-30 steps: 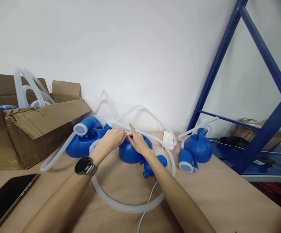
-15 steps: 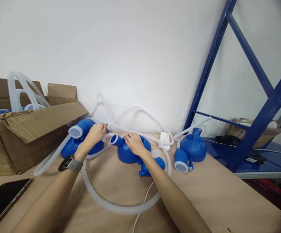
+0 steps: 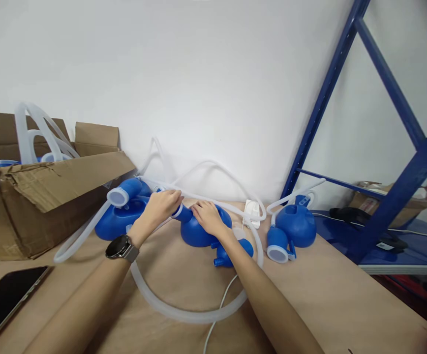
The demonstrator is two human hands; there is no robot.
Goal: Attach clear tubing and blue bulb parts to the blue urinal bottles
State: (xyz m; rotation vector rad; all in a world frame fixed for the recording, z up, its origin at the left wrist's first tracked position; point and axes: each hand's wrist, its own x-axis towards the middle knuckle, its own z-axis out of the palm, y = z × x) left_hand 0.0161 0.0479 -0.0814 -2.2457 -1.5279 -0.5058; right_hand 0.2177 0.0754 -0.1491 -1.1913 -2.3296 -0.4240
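In the middle of the table a blue plastic urinal bottle [image 3: 196, 235] lies with its neck pointing left. My right hand [image 3: 208, 216] grips it from above, fingers over its top. My left hand [image 3: 165, 202], closed, is at the mouth of the neck; what its fingers hold there is hidden. In front of the bottle lies a blue funnel-shaped head [image 3: 231, 253], partly behind my right forearm. A clear hose [image 3: 184, 314] loops across the table under my arms. To the left stands another blue bottle [image 3: 112, 223] with a white-lidded head [image 3: 119, 195].
A third bottle [image 3: 297, 225] with its head [image 3: 277, 246] sits at the right. An open cardboard box [image 3: 66, 182] with hoses is at the left, near a dark tablet [image 3: 9, 305]. A white adapter [image 3: 251, 214] lies behind; blue shelving [image 3: 386, 191] stands at right.
My left hand has moved right, from beside the left bottle to the middle bottle's mouth, now covering it. My right hand stays on the bottle. The view has shifted slightly.
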